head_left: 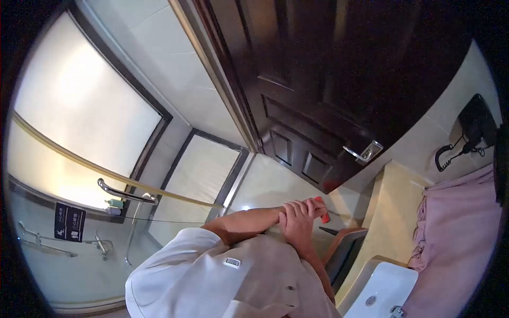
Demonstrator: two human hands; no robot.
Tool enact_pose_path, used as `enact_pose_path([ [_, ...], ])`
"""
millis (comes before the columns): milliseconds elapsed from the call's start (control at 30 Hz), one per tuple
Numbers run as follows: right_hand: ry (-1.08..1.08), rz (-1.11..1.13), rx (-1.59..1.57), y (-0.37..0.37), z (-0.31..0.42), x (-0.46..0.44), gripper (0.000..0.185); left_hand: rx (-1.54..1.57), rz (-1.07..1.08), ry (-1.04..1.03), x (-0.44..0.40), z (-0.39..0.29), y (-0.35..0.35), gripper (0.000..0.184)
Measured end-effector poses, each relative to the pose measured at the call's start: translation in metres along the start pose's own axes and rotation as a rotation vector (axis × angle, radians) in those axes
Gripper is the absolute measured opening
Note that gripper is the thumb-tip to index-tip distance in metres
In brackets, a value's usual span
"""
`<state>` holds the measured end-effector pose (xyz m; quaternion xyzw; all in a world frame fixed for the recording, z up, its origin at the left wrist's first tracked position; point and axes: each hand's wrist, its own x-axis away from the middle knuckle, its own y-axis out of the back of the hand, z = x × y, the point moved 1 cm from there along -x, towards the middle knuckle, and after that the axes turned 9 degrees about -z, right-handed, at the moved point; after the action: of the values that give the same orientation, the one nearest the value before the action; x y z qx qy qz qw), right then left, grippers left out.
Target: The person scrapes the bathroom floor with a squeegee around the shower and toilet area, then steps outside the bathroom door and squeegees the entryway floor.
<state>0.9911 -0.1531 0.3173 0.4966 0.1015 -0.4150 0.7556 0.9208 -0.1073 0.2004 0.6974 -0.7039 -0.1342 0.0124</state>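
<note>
My left forearm reaches across in front of my light shirt, and my left hand point(321, 210) is mostly hidden behind the right. A red object point(325, 217) shows at its fingers; its kind cannot be made out. My right hand point(298, 218) is closed around my left wrist and the back of that hand, its fingers wrapped over the top. Below the hands, near my right forearm, is a brown-edged dark item point(342, 252), partly hidden by that arm.
Ahead stands a dark panelled door point(318, 69) with a metal handle point(365, 152). At left is a glass shower door with a bar handle point(127, 192) and a dark sign point(69, 222). At right are a counter point(389, 196), white basin point(384, 286), pink cloth point(461, 233) and black hair dryer point(473, 124).
</note>
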Motion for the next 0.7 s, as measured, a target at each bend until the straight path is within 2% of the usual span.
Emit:
enact_pose_path([
  [100,0.017,0.045,0.046,-0.004,-0.003,0.002,0.028,0.011,-0.002,-0.035,0.006,0.003,0.001,0.024],
  [167,0.005,0.040,0.041,-0.004,-0.011,0.003,0.028,0.431,0.156,0.185,-0.002,0.003,0.003,0.011],
  [200,-0.010,0.037,0.028,-0.001,-0.016,0.003,0.028,0.447,0.156,0.168,-0.006,0.001,0.001,0.011],
  [400,-0.078,-0.032,0.151,0.004,-0.020,0.020,0.024,0.351,0.168,-0.165,0.021,0.013,-0.020,0.012],
  [533,-0.159,0.022,0.191,0.005,-0.016,0.032,0.024,0.260,0.166,-0.354,0.047,0.021,-0.031,0.016],
  [600,-0.463,0.059,0.084,0.001,-0.017,0.043,0.027,0.199,0.164,-0.443,0.056,0.029,-0.034,0.018],
  [633,-0.466,0.065,0.086,-0.002,-0.018,0.047,0.027,0.165,0.161,-0.486,0.061,0.036,-0.034,0.019],
  [667,-0.519,0.063,0.026,-0.005,-0.019,0.051,0.029,0.098,0.345,-0.355,0.064,0.045,-0.035,0.031],
  [700,-0.575,0.064,-0.033,-0.007,-0.018,0.054,0.031,0.106,0.341,-0.349,0.068,0.047,-0.036,0.031],
])
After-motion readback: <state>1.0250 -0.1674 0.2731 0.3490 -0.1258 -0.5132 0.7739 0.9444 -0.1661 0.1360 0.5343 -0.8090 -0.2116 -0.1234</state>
